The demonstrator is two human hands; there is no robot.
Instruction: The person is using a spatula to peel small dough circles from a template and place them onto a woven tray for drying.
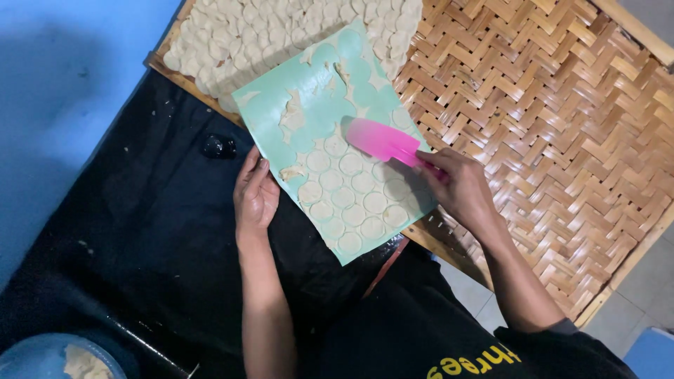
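A light green board [270, 116] lies tilted across the near edge of a woven bamboo tray [562, 112]. Several thin round dough discs [351, 200] cover its lower half; scraps of dough [293, 116] cling to its upper half. My left hand [254, 196] steadies the board's left edge, thumb against it. My right hand [460, 186] grips the handle of a pink flat spatula [379, 139], its blade lying on the board just above the discs.
Many cut dough discs [281, 31] are heaped overlapping on the tray's far left part. A black cloth [133, 231] covers the surface under my arms, with a small black object [219, 146] on it. A bowl with dough [63, 358] sits at bottom left.
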